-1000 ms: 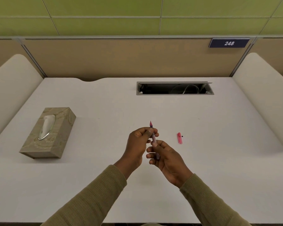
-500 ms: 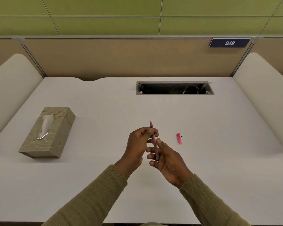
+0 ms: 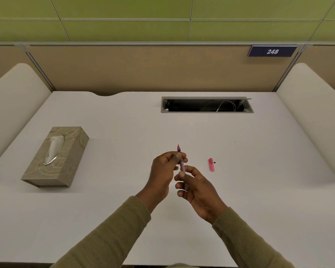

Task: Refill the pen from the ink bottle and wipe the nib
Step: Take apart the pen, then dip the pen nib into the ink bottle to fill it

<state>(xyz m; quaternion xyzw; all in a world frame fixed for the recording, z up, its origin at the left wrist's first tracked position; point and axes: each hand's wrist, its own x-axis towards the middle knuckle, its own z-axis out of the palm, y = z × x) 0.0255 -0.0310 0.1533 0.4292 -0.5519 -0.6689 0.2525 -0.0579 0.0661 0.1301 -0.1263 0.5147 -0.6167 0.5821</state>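
Little had shifted since the earlier frames: only the right hand (image 3: 198, 190) had slid slightly along the barrel. Its fingers (image 3: 182, 174) were pinched on the lower pen (image 3: 182, 165), the left hand (image 3: 165, 169) closed on the upper part, nib up, above the worktop (image 3: 259, 190). Light, stiff and slick, it seemed best gripped at the barrel, clear of the fragile nib. Its pink cap (image 3: 211, 165) lay just right; the tissue box (image 3: 55, 156) sat well left. No ink bottle showed.
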